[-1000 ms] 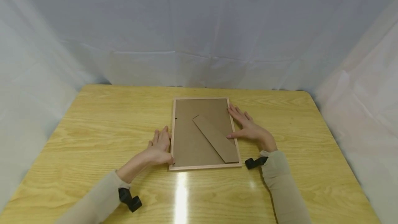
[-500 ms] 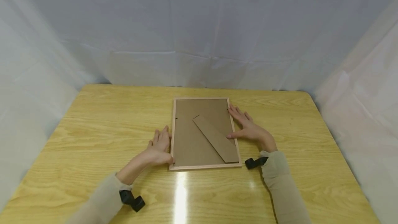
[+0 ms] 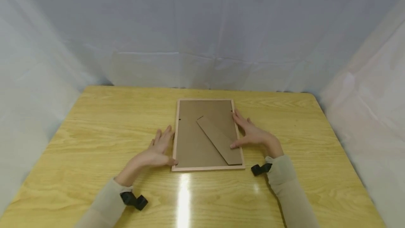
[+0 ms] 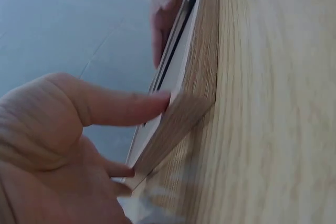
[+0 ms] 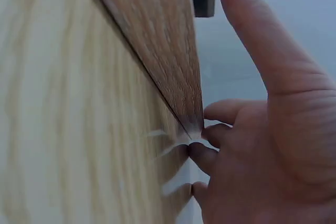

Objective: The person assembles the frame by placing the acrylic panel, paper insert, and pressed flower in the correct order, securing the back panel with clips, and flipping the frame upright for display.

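A picture frame [image 3: 205,169] with a light wood border lies face down on the table. Its brown backing board [image 3: 193,140] faces up, with a slanted easel stand leg [image 3: 218,141] flat against it. My left hand [image 3: 156,152] rests at the left edge, its thumb on the border near the lower left corner and its fingers spread along the side. In the left wrist view that thumb [image 4: 126,107] touches the border's top. My right hand [image 3: 254,134] is at the right edge, fingertips against the border and thumb extending over the stand leg.
The yellow wood-grain table [image 3: 104,126] extends around the frame on all sides. Pale sheeting [image 3: 202,27] hangs behind the table and along both sides. Black wrist cameras [image 3: 134,200] stick out from the sleeves. Glare [image 3: 184,200] falls on the table in front of the frame.
The picture frame has shifted very slightly away from me. My right thumb has slid toward me along the stand leg, and the right fingers have drawn in a little. The left hand has barely moved.
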A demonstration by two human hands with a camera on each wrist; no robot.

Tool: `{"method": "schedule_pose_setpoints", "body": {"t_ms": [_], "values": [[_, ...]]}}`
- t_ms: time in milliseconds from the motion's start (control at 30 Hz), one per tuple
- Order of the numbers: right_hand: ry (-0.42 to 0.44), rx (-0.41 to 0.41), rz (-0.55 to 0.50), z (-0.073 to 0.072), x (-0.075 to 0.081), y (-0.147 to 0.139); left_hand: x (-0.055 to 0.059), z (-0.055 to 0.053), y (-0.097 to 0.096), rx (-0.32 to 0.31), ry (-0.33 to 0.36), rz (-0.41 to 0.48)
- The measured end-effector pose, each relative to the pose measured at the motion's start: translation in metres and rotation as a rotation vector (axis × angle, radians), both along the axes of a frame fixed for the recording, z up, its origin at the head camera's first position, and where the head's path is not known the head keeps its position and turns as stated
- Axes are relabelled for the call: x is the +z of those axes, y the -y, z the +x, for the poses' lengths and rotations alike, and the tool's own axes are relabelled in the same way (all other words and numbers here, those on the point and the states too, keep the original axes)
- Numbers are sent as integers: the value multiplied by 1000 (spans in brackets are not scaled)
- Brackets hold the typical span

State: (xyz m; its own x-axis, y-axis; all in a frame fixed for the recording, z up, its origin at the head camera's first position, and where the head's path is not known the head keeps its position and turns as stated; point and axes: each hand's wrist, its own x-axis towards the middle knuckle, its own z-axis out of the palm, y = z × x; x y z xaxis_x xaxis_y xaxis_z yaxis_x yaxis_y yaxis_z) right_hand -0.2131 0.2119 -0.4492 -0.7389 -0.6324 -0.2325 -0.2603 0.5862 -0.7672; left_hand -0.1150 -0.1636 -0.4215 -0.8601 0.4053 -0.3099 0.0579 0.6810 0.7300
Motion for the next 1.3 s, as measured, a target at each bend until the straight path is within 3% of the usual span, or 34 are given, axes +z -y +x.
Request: {"method": "schedule_pose_setpoints", "body": {"t_ms": [267, 500, 800, 900, 1100, 1300], "values": [[-47, 66, 67, 5, 3, 5, -6, -13, 16, -141, -80, -89], [-77, 107, 75, 6, 4, 10, -10, -19, 21, -178, -91, -82], [-73, 65, 92, 7, 4, 11, -12, -25, 23, -204, -149, -65], [-127, 49, 141, 12, 11, 16, -12, -27, 24, -229, -193, -92], [-315, 6, 214, 33, 36, 55, -9, -37, 24, -290, -296, -166], [-315, -107, 294, 40, 36, 87, -9, -43, 22, -325, -275, -212]]}}
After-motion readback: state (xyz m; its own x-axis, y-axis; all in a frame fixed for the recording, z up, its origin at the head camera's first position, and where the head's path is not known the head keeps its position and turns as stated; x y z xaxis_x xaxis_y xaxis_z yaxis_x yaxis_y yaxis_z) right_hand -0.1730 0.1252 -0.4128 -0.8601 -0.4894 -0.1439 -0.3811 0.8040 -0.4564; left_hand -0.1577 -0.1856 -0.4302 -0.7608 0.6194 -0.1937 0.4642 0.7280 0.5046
